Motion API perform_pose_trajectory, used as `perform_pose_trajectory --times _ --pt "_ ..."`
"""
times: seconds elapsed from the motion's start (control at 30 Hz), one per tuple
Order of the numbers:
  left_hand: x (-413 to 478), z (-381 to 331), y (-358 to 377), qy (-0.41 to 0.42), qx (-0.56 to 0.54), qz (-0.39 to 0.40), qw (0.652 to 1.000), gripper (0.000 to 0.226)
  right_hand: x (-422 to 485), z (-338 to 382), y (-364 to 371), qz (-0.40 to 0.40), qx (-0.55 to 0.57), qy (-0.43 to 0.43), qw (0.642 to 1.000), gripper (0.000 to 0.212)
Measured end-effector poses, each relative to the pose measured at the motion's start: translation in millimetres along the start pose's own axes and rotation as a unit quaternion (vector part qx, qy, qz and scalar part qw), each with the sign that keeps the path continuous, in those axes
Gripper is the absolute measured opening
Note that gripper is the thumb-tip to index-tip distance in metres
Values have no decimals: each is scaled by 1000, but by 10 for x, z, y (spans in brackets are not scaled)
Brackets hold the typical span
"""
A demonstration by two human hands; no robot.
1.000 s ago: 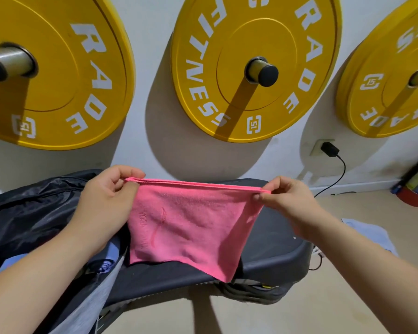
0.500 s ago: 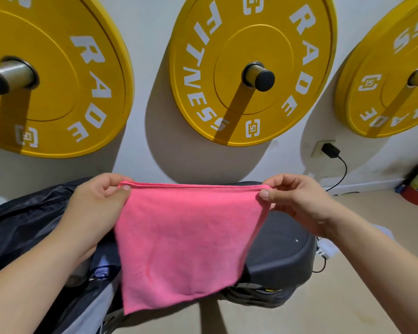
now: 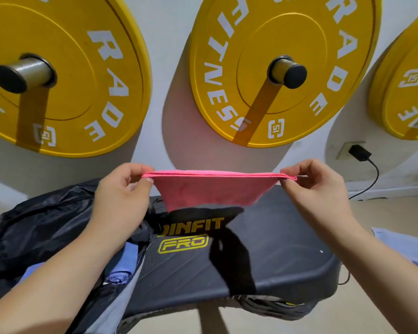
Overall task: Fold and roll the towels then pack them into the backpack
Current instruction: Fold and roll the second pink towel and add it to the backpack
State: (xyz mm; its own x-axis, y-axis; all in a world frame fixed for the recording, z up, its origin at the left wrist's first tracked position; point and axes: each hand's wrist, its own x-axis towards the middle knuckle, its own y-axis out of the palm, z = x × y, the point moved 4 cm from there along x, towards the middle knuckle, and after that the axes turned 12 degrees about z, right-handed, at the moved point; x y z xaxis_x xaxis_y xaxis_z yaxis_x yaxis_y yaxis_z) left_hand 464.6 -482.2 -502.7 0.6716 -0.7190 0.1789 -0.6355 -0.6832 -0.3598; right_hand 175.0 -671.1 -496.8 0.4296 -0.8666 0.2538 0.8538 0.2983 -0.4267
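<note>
Three round yellow rubber weight plates (image 3: 307,32) on steel pegs, flat against the wall. Black padded bench (image 3: 275,249) below, dimpled matte top, yellow PRO logo. Crumpled black nylon backpack (image 3: 41,232) lies open on the bench's left end. Folded pink terry towel (image 3: 212,189) is stretched taut in the air above the bench, layered top edge straight, rest hanging as a tapered flap. My left hand (image 3: 121,201) pinches its left corner and my right hand (image 3: 316,189) pinches the right. Rolled lavender-blue towel (image 3: 117,278) sits in the backpack opening.
</note>
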Motion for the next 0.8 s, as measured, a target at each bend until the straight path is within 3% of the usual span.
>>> perform_pose_trajectory --times 0.13,0.23,0.43,0.6,0.8 --pt "-112 208 107 -52 41 76 995 20 -86 -324 25 76 -70 32 994 16" --pt "-260 499 204 -110 103 180 972 18 -201 -586 57 163 -132 68 975 18" --pt "-652 1068 408 -112 202 361 904 24 -663 -1087 185 357 -241 177 885 17" --pt "-689 1111 354 -101 235 372 892 25 -835 -1146 167 402 -259 210 853 10" --pt "-779 905 429 -96 298 384 869 35 -1014 -1134 520 449 -299 166 825 11"
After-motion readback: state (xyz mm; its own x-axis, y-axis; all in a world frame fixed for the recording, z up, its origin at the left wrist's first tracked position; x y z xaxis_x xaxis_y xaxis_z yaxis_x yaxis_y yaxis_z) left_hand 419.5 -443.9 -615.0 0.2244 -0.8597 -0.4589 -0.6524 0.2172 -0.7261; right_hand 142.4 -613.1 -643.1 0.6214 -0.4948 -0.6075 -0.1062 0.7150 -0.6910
